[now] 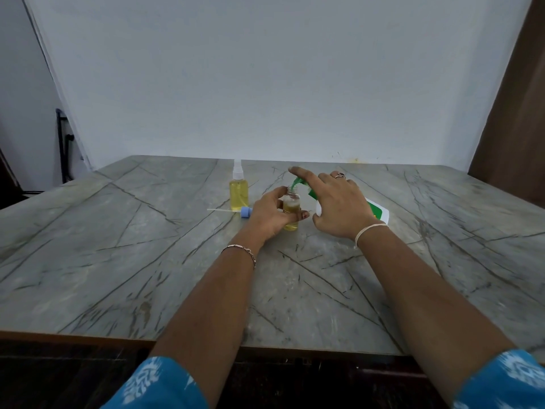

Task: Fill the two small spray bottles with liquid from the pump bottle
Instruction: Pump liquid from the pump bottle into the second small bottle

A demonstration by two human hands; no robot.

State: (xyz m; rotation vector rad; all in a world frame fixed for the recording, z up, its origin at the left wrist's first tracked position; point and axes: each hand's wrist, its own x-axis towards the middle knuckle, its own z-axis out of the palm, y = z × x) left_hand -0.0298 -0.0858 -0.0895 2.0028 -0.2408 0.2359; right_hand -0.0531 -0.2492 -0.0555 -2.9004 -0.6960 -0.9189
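Dim, flat cool light; faint shadow under right hand (339, 205); desk (118, 261) edges bow toward 3, 9 o'clock; slightly soft.

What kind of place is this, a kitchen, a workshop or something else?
Probably an indoor room set up for recording, not a kitchen: a marble-patterned table stands before a plain white backdrop, with a dark stand at the left.

Pump bottle (379, 212) tilted over open bottle (291, 205)

table (118, 261) grey, dark-veined | pump bottle (379, 212) white-green | liquid (239, 196) yellow | cap (245, 211) blue | sleeves (153, 385) blue-white print
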